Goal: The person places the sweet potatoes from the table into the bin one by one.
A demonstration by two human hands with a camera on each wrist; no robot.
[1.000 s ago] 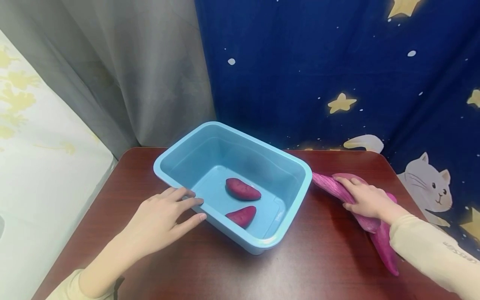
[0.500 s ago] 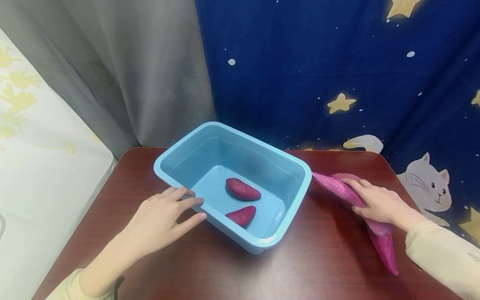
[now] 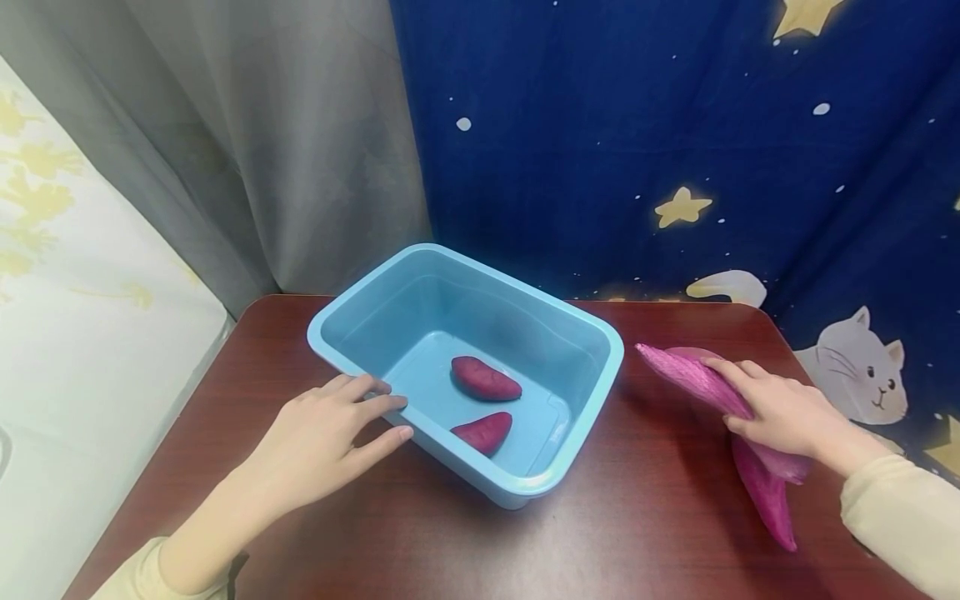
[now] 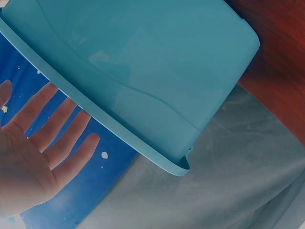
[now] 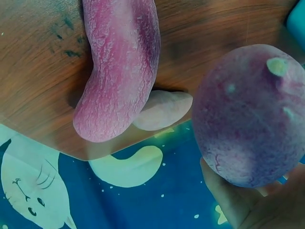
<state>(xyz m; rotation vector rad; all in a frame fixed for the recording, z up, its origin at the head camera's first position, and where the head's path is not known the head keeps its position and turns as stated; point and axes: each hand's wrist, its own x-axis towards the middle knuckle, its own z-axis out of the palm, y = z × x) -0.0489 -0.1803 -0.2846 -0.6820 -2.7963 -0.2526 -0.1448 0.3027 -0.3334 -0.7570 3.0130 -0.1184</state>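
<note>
My left hand (image 3: 330,442) is resting loose-fingered at the blue tub (image 3: 540,485) while my right hand (image 3: 787,417) is gripping a purple sweet potato (image 3: 699,383) above the tabletop (image 3: 600,542) beside it; if my pinch slackens, I'm risking dropping it

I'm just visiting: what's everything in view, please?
Table: one, red-brown, centre
Basin: one, light blue, on table
Small roots: two, purplish red, in basin
Long root: one, pink-purple, table's right side
Pale root: one, pinkish, table's far right
Held root: one, purple, right of basin
Plain curtain: one, grey, behind, left
Starry curtain: one, blue, behind, right
Printed surface: one, white with yellow, far left
Sleeves: two, cream, lower corners
Left hand: one, at basin's near side
Right hand: one, gripping held root
</note>
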